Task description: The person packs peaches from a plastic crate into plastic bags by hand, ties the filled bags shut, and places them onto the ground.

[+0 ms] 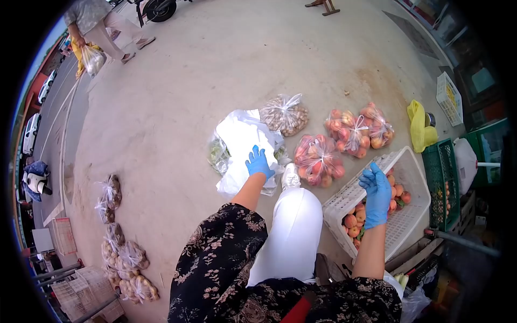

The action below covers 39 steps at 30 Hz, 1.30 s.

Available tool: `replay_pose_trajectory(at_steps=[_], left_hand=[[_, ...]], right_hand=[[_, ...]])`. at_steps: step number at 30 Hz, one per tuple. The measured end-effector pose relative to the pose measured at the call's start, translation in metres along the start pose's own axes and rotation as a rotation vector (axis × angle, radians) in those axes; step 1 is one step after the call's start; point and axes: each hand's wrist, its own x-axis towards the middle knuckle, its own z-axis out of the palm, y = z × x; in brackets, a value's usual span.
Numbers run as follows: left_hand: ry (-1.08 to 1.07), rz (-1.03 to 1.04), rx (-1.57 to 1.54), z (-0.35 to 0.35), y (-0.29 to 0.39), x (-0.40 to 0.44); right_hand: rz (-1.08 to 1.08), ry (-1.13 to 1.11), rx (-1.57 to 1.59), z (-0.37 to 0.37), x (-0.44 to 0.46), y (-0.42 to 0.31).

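My left hand (258, 163), in a blue glove, has its fingers spread over a stack of white plastic bags (239, 134) on the ground. Clear bags with something green inside (218, 153) show at the edges of the stack. My right hand (377, 194), also gloved in blue, is raised over a white plastic crate (417, 207), fingers loosely bent and nothing visible in them. Peaches (353, 220) lie in the crate, partly hidden by this hand. Tied bags of peaches (319, 160) and a tied bag of brown, nut-like pieces (285, 114) stand beyond my hands.
Tied bags of potato-like produce (132, 255) line the ground at left. A green crate (442, 183), a yellow bag (420, 126) and a small white crate (449, 99) stand at right. A person (99, 27) carrying bags is at the upper left, near a parked two-wheeler (159, 8).
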Motion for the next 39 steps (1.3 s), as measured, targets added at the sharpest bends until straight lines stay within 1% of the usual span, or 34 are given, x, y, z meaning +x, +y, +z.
replay_pose_trajectory(at_steps=[1,4,7,8,9,11,13,14,17,19,20,23,24,25,27,29,30,32,33,34,35,37,38,39], left_hand=[[-0.066,-0.073,0.072,0.01,-0.012,0.002],[0.016,-0.135,0.08,0.036,-0.033,0.012],[-0.24,-0.108,-0.004,0.045,-0.044,0.048],[-0.072,-0.151,-0.243,0.053,-0.047,0.056],[0.156,-0.059,-0.512,0.066,-0.05,0.064],[0.242,0.013,-0.908,0.053,-0.038,0.078],[0.078,0.038,-1.332,-0.003,-0.016,0.063],[0.095,0.082,-1.463,-0.023,-0.006,0.058],[-0.013,0.149,-1.818,-0.095,0.026,0.017],[-0.044,0.244,-1.935,-0.138,0.051,-0.021],[-0.062,0.291,-1.991,-0.157,0.063,-0.041],[-0.077,0.485,-1.994,-0.193,0.101,-0.103],[-0.149,0.481,-2.045,-0.199,0.114,-0.123],[-0.163,0.56,-1.997,-0.196,0.125,-0.137],[-0.186,0.715,-1.897,-0.189,0.145,-0.16],[0.001,0.947,-1.616,-0.179,0.157,-0.173],[0.093,1.052,-1.467,-0.182,0.161,-0.183],[0.424,1.157,-0.973,-0.195,0.16,-0.202],[0.582,1.185,-0.719,-0.202,0.158,-0.211],[0.693,1.165,-0.642,-0.198,0.156,-0.214],[0.68,1.122,-0.728,-0.201,0.157,-0.219],[0.641,1.031,-0.898,-0.205,0.158,-0.233],[0.533,1.07,-0.838,-0.203,0.156,-0.229],[0.287,1.11,-0.934,-0.198,0.16,-0.231]], right_hand=[[0.013,-0.008,0.002,-0.002,0.002,0.005],[0.022,0.016,-0.031,-0.008,0.011,0.006],[-0.008,0.047,-0.075,-0.014,0.017,0.002],[-0.018,0.052,-0.09,-0.014,0.019,0.0],[-0.007,0.041,-0.088,-0.013,0.02,0.001],[0.005,0.021,-0.079,-0.011,0.022,0.002],[0.012,-0.04,-0.095,-0.004,0.019,0.008],[0.011,-0.065,-0.105,0.001,0.016,0.008],[0.005,-0.188,-0.253,0.024,-0.001,0.001],[0.006,-0.294,-0.312,0.036,-0.009,0.0],[-0.119,-0.319,-0.412,0.047,-0.015,0.0],[-0.515,-0.344,-0.79,0.072,-0.028,-0.007],[-0.621,-0.264,-0.878,0.082,-0.03,-0.007],[-0.725,-0.183,-0.966,0.091,-0.031,-0.007],[-0.709,-0.125,-0.909,0.092,-0.028,-0.019],[-0.472,-0.17,-0.618,0.083,-0.029,-0.038],[-0.458,-0.105,-0.474,0.075,-0.03,-0.041],[-0.475,-0.122,-0.368,0.051,-0.029,-0.047],[-0.484,-0.132,-0.315,0.038,-0.027,-0.049],[-0.53,-0.068,-0.184,0.029,-0.028,-0.05],[-0.584,-0.009,-0.059,0.021,-0.03,-0.053],[-0.591,0.02,0.09,0.001,-0.045,-0.064],[-0.563,0.012,0.145,-0.007,-0.054,-0.069],[-0.535,-0.002,0.194,-0.015,-0.065,-0.073]])
